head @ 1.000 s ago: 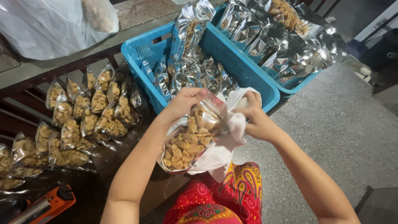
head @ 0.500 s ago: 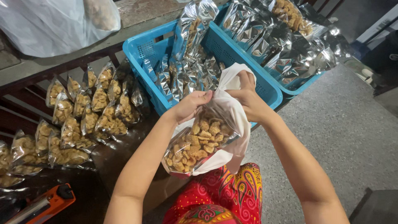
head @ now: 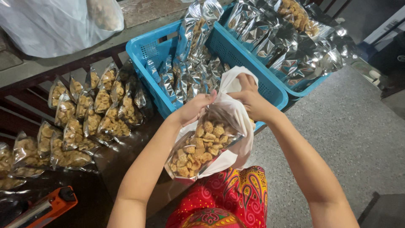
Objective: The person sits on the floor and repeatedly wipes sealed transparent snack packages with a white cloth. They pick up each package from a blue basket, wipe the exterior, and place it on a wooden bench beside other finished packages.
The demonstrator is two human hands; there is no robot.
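1. The left hand [head: 195,109] grips the upper edge of a clear packet of fried snacks [head: 201,145], fingers curled shut on the film. A second ago it held the packet nearly upright at chest height — now the packet lies tilted, its bottom corner pointing down toward the red patterned garment [head: 230,202].

2. The right hand [head: 249,98] is closed on a white cloth [head: 240,116], pinching it at the top. Earlier the cloth was bunched behind the packet; it has since been drawn up and over, so it now drapes along the packet's right side and underneath it.

3. Judging from this shift, the cloth is being passed over the outside of the packet — the wiping looks part-way through, with the left face not yet covered.

4. The packet is held in the air between both hands, above the lap, just in front of the nearer blue basket [head: 270,86] of silvery packets.

5. To the left, rows of filled clear packets [head: 90,116] lie on the dark table [head: 114,160], with an orange-handled tool [head: 46,207] at the lower left.
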